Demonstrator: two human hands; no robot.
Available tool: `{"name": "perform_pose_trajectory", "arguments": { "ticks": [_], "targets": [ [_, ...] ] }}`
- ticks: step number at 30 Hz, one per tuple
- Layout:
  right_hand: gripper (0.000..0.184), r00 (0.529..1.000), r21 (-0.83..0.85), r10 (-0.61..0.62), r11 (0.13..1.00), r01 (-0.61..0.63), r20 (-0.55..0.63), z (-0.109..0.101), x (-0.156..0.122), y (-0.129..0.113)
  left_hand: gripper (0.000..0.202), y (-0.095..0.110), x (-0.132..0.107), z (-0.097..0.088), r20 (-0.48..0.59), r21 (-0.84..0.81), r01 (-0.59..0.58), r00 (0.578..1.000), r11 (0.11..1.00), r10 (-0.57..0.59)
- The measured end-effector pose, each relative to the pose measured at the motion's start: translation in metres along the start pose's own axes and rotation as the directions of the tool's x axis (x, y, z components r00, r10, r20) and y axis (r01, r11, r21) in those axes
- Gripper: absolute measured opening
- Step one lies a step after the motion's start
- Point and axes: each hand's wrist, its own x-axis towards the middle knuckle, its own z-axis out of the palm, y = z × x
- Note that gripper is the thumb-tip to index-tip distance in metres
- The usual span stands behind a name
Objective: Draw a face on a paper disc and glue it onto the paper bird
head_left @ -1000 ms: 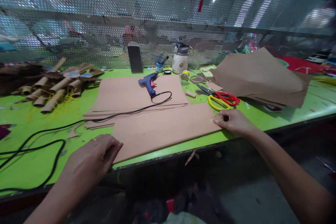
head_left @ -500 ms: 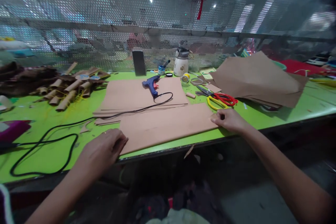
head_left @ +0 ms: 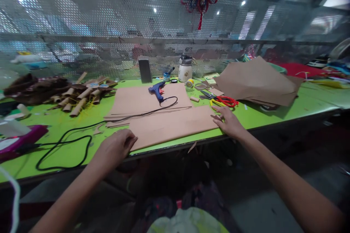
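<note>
A long folded strip of brown kraft paper (head_left: 172, 125) lies along the table's front edge. My left hand (head_left: 117, 146) is at its left end, fingertips pinched together on the corner. At the right end, my right hand (head_left: 229, 121) has its fingers spread, the fingertips by the paper's edge and close to the scissors' handles. Behind the strip is a stack of brown paper sheets (head_left: 131, 96), and a blue glue gun (head_left: 158, 91) with a red trigger rests on it. Scissors with red and yellow handles (head_left: 225, 101) lie just beyond my right hand.
The glue gun's black cord (head_left: 67, 131) loops across the green table (head_left: 262, 116) to a magenta power strip (head_left: 35, 138). Rolled paper tubes (head_left: 79, 106) lie left. A phone (head_left: 144, 71), a bottle (head_left: 185, 71) and a thread spool (head_left: 189, 83) stand behind. Large brown sheets (head_left: 254, 82) lie right.
My right hand's fingers have opened from a pinch and spread at the strip's right end. My left hand stays at the left corner. The camera view has tilted up slightly.
</note>
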Motion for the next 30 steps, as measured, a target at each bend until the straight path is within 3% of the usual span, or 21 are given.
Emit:
{"name": "perform_pose_trajectory", "arguments": {
  "ticks": [3, 6, 13, 17, 20, 24, 30],
  "targets": [
    [0.030, 0.988, -0.057, -0.155, 0.986, 0.155, 0.001, 0.000, 0.000, 0.000, 0.031, 0.000, 0.001, -0.001, 0.007, 0.004, 0.000, 1.000, 1.000, 0.000],
    [0.014, 0.979, -0.107, -0.205, 0.973, 0.206, 0.022, 0.000, 0.001, 0.000, 0.030, 0.000, 0.002, -0.001, 0.006, 0.011, 0.004, 1.000, 1.000, -0.004],
    [0.016, 0.964, -0.179, -0.235, 0.950, 0.254, 0.121, -0.008, 0.000, 0.002, 0.027, 0.000, 0.000, 0.001, -0.038, 0.015, -0.015, 0.999, 1.000, 0.015],
    [0.031, 0.951, -0.217, -0.233, 0.937, 0.275, 0.202, -0.025, -0.004, -0.010, 0.026, 0.000, 0.001, 0.002, -0.079, 0.014, -0.073, 0.994, 0.997, 0.074],
    [0.052, 0.941, -0.374, -0.144, 0.891, 0.257, 0.305, -0.033, -0.005, -0.035, 0.025, 0.000, 0.003, 0.002, -0.109, 0.025, -0.129, 0.985, 0.991, 0.131],
    [0.078, 0.939, -0.559, -0.015, 0.800, 0.218, 0.345, -0.028, -0.003, -0.073, 0.026, -0.001, 0.005, 0.002, -0.131, 0.052, -0.181, 0.974, 0.982, 0.186],
    [0.089, 0.938, -0.634, 0.106, 0.761, 0.137, 0.329, -0.015, -0.001, -0.096, 0.027, 0.004, 0.004, 0.001, -0.113, 0.060, -0.231, 0.965, 0.971, 0.237]
  ]
}}
